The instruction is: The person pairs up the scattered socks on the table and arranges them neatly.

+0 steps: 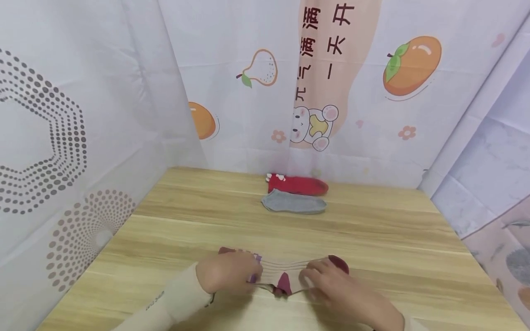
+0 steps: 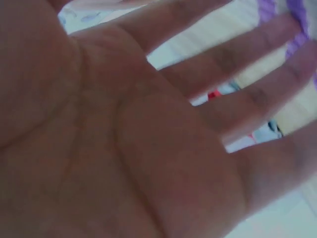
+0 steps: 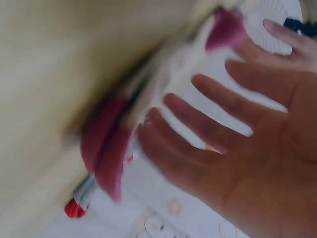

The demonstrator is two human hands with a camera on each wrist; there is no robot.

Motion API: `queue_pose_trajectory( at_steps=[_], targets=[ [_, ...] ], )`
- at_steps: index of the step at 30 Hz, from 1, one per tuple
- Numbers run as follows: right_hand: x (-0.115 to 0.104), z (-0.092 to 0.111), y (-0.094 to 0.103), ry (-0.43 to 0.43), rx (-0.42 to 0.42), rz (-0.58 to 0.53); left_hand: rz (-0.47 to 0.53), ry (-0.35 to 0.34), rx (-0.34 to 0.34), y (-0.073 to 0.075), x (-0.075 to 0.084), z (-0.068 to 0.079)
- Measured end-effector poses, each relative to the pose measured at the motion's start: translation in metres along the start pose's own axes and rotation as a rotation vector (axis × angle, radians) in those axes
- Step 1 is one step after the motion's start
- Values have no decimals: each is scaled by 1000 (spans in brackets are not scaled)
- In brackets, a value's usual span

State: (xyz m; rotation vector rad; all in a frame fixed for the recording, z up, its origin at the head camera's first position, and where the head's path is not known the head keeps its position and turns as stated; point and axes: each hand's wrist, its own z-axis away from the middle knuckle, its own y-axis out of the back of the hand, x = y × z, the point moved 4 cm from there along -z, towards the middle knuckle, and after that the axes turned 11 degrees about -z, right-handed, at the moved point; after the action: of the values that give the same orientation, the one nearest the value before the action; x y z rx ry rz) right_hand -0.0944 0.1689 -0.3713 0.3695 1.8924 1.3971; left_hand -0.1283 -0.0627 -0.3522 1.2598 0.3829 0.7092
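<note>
A cream pair of socks with maroon toes and heels and a purple-patterned cuff (image 1: 275,266) lies crosswise near the table's front. Over the cuff end is my left hand (image 1: 233,273). In the left wrist view its fingers (image 2: 237,62) are spread and nearly straight, with the tips against the purple-striped knit. My right hand (image 1: 341,287) lies over the toe end, its fingers (image 3: 208,114) extended and apart in the right wrist view, tips close along the socks' edge. Two maroon toes (image 3: 111,158) show one over the other there, blurred.
Farther back on the wooden table (image 1: 198,197), a grey sock (image 1: 294,202) lies in front of a red sock (image 1: 300,185) with a white figure at its cuff. White printed curtains (image 1: 232,27) hang behind the table and along both sides.
</note>
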Motion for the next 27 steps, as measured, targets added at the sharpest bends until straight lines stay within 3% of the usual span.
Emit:
queue_pose_trajectory(
  at_steps=[3, 7, 10, 17, 27],
  targets=[
    [-7, 5, -9, -10, -26, -39, -37, -2, -11, -5, 3, 0],
    [-5, 4, -12, -55, 3, -85, 1, 11, -33, -8, -1, 0],
    [0, 1, -13, -59, 28, -55, 41, 9, -43, -9, -5, -1],
    [22, -3, -14, 72, 179, 42, 58, 5, -30, -11, -9, -11],
    [51, -20, -3, -20, 121, -33, 103, -25, 12, -8, -23, -27]
  ],
)
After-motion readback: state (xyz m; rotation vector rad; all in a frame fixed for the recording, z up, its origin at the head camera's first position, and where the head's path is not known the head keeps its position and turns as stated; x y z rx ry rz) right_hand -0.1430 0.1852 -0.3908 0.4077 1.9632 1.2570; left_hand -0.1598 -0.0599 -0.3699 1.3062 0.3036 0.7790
